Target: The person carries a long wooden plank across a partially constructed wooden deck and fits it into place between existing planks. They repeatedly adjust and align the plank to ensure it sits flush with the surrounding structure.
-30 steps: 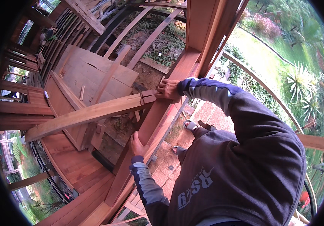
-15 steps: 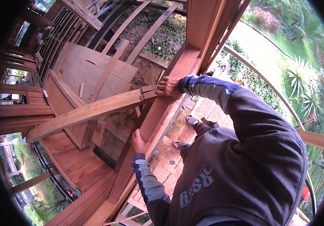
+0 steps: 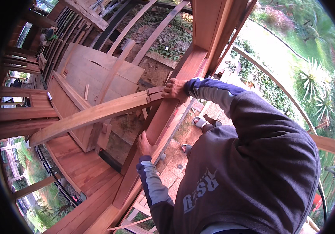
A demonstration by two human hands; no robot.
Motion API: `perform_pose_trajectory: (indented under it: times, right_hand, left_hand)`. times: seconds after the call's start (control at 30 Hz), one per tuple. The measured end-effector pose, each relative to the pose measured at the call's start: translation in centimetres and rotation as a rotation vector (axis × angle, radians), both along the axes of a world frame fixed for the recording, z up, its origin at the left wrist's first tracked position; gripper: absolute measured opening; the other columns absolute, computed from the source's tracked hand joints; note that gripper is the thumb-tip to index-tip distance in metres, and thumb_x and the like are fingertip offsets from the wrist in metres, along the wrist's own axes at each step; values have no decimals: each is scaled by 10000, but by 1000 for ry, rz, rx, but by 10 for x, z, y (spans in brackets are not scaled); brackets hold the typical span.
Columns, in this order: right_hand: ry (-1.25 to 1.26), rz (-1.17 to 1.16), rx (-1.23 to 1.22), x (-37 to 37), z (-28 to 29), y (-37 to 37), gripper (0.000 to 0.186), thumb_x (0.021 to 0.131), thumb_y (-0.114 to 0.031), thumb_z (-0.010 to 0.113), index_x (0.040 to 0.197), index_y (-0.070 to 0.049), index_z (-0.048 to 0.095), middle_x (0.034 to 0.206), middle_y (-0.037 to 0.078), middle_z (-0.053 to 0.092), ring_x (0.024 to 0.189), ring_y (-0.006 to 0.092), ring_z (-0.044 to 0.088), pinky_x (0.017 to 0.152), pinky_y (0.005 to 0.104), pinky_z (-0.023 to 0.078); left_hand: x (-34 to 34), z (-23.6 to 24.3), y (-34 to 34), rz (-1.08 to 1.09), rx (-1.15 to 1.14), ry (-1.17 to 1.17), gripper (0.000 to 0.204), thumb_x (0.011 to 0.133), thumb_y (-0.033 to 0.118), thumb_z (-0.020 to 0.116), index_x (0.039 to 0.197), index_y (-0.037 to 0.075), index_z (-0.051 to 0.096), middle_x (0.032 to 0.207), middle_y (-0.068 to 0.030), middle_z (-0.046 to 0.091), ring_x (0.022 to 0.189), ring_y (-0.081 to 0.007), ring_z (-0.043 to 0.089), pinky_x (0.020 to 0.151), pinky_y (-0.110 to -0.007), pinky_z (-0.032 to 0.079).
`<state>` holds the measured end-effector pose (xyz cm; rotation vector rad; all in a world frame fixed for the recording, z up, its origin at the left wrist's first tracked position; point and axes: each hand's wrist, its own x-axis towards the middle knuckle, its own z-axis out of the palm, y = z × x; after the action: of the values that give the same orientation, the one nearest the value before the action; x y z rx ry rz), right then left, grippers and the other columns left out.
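Observation:
A long reddish wooden beam (image 3: pixel 160 119) runs diagonally across the middle. My left hand (image 3: pixel 145 143) is closed around its lower stretch, with the fingers partly hidden behind the wood. Farther up, my right hand (image 3: pixel 174 90) bends over the same beam, thumb on the near side. Its fingertips touch the notched end of a lighter timber (image 3: pixel 97 111), which meets the beam from the left. Cuts show across that timber near my fingers. How the two pieces fit together is covered by my right hand.
A thick wooden post (image 3: pixel 207 25) rises at the beam's far end. To the left are plywood sheets (image 3: pixel 93 66), a plank deck (image 3: pixel 79 162) and curved rafters (image 3: pixel 161 29). My sandalled feet (image 3: pixel 198 121) stand on paving (image 3: pixel 171 156) below. Garden plants (image 3: pixel 311 84) grow at right.
Both hands keep their places on the beam. The view has shifted slightly, and my torso covers a little more of my legs.

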<state>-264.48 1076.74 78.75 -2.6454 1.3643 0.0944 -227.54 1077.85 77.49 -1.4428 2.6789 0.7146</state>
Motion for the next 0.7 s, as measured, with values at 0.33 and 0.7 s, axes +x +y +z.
perform_pose_trajectory:
  times: [0.33,0.7]
  right_hand:
    - [-348,-271,104,-33,-50,-34,698,854,-619,463,1230,-33,518,1217,178,563,1113,336,544,919,469,425]
    - [-1145,-610,-342,-112,-7,-47,412,985,-305,332,1088,-4,595,956,244,625,924,385,600,808,428,471]
  left_hand:
    - [-47,21,4,-11,-160,-6,1039,550,632,754,1338,94,344,1300,-172,446,1211,-365,411,997,-520,319]
    - [-90,-9,-2,-32,-297,86,955,627,733,648,1253,39,449,1227,-193,505,1105,-378,513,912,-496,414]
